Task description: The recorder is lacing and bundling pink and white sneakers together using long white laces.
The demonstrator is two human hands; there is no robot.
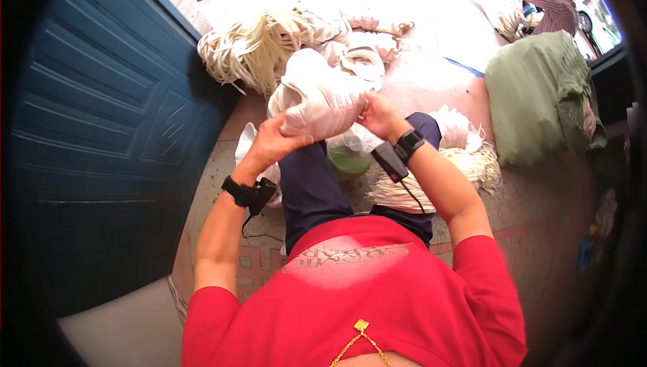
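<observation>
Holding out at upper ctr of frame, w/ both bare hands: a pinkish-white, rounded bundle of soft, cloth-like material (pixel 317 101). Gripping its lower-left edge w/ left hand (pixel 276 143), thumb along the near side. Pinching its R end btwn thumb & fingers of right hand (pixel 381 117). Set well apart on opposite ends, prob. to support so floppy a mass & stop its folds sagging. Kept above navy cloth trouser legs (pixel 306 188), prob. for easy view; cannot tell if resting on knees or hanging free.

Strapped to both wrists, prob. to leave fingers unhindered: black wristbands w/ boxy units (pixel 261 195).

Btwn the legs, below the bundle: a green, rounded item under clear plastic (pixel 349 159), too hidden to ID. At R of ctr, laid lengthwise on floor, prob. to avoid tangling: a sheaf of thin cream strands (pixel 465 170). At upper L, near a dark-blue panelled door (pixel 101 97): a loose heap of long cream strips (pixel 246 50), prob. piled there to stay w/in reach. At upper R: a bulky pale-green fabric sack (pixel 529 90) &, beyond, a person in a striped top (pixel 554 15).
</observation>
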